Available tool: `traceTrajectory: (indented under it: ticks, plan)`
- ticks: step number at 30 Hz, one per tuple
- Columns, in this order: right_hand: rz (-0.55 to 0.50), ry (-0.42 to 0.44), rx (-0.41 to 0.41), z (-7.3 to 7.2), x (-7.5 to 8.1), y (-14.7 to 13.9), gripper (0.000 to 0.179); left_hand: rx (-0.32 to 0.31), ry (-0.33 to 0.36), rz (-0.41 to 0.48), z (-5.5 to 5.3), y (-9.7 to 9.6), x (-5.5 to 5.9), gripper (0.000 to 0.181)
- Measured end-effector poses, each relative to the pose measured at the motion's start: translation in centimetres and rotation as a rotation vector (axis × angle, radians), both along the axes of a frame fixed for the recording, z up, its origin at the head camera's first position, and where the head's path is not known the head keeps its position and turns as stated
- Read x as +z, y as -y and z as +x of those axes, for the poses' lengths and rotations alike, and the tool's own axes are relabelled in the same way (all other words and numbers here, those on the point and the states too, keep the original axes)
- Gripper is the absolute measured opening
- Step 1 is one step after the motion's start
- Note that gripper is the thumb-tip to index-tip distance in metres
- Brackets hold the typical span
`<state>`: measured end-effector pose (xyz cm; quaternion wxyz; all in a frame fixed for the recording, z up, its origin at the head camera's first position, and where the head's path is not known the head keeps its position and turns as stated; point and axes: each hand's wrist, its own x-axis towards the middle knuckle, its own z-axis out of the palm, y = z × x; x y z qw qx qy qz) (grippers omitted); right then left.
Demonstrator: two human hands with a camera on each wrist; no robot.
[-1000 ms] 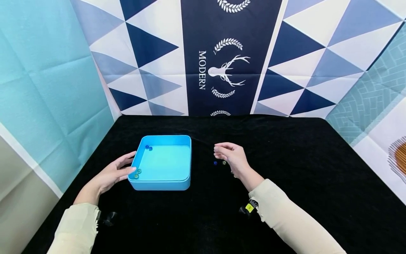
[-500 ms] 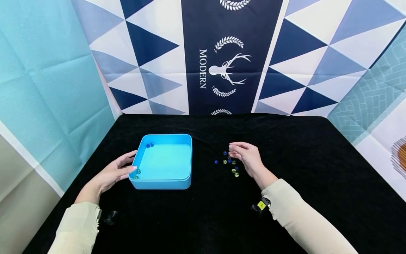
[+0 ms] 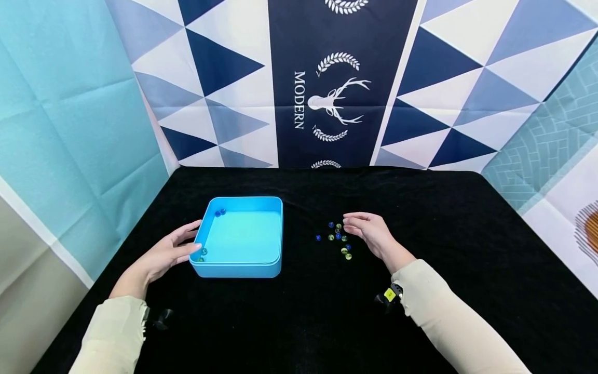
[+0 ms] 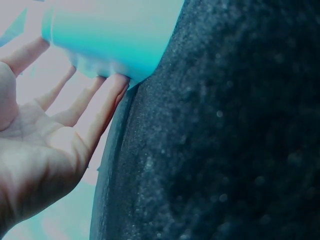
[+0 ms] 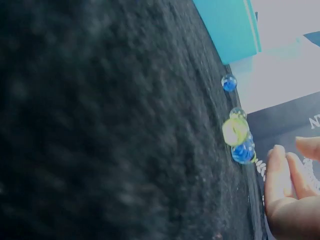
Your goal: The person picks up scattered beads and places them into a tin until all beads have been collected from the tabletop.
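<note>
A square light-blue open box (image 3: pixel 235 271) stands left of centre on the black cloth. My left hand (image 3: pixel 165 254) holds its left wall, with the thumb over the rim and the other fingertips (image 4: pixel 117 82) against the outside. Inside the box, two blue marbles (image 3: pixel 217 213) lie in the far left corner and green marbles (image 3: pixel 204 251) near the front left corner. Several blue and yellow-green glass marbles (image 3: pixel 344 251) lie loosely grouped right of the box. Just right of them hovers my right hand (image 3: pixel 374 232), thumb and fingers apart, with nothing visible between them.
A black cloth (image 3: pixel 299 322) covers the table. One blue marble (image 3: pixel 318 238) lies apart from the group, toward the box. Patterned fabric (image 3: pixel 322 104) hangs behind the table's far edge.
My right hand has moved right, uncovering several marbles it hid before, and its fingers have parted. The blue marbles in the box have shifted slightly. My left hand stays at the box.
</note>
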<state>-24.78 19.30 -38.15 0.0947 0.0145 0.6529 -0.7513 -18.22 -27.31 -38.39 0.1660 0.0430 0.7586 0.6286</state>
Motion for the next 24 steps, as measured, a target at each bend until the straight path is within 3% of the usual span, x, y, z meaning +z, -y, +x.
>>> traceTrajectory:
  ticks: [9, 24]
  plan:
    - [0.178, 0.076, 0.089, -1.0, -0.4, -0.4, 0.035, 0.004, -0.002, -0.009, 0.0, 0.0, 0.1, 0.076]
    - [0.533, 0.041, 0.115, -2.4, -0.4, 0.7, 0.024, 0.006, -0.004, -0.016, 0.1, 0.1, 0.1, 0.077]
